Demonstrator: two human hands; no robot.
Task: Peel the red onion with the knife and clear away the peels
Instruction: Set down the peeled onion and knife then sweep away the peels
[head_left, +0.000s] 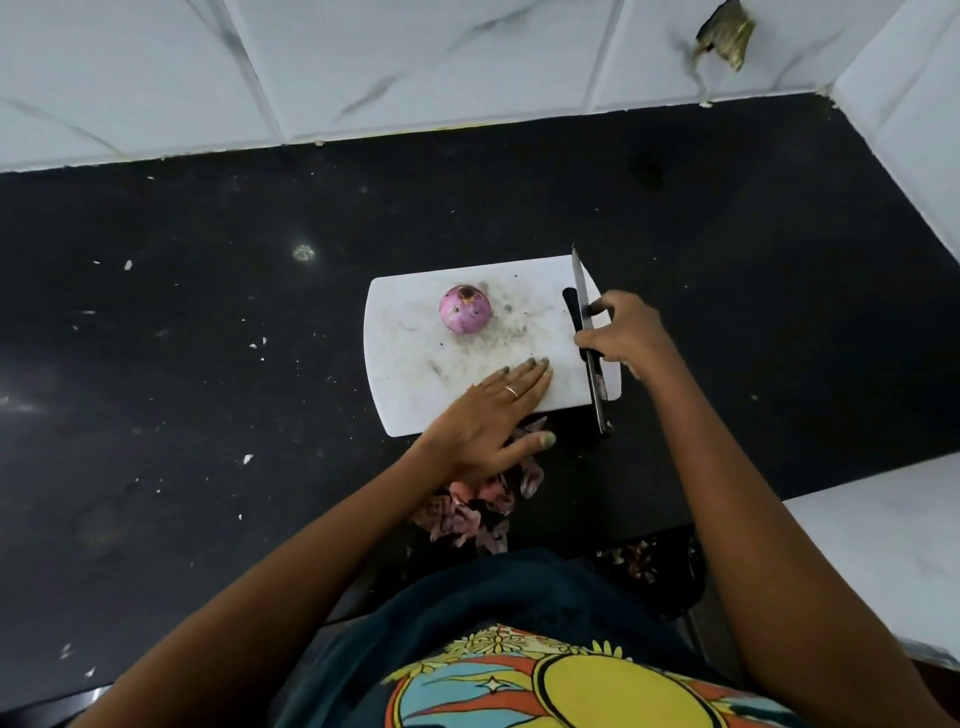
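board: white cutting board (415, 364) on black counter (208, 312), well inside the counter, near edge close to counter front
free room: wide bare counter left of board and behind it up to tiled wall (363, 62); narrower strip on right, side wall (924, 130) near
onion: red onion (465, 309) peeled, upright on far-left part of board, apart from both hands
knife: knife (587, 332) lying along board's right edge, blade tip past far edge, other end overhanging near edge
left hand: left hand (493, 415) flat, fingers spread out on board's near edge, gripping nothing
right hand: right hand (623, 332) loosely curled beside knife, fingertips touching it; real grip unclear
peels: peels (478, 504) piled on counter at front edge, partly under left hand
containers: dark bin (654, 571) below counter edge, contents unclear
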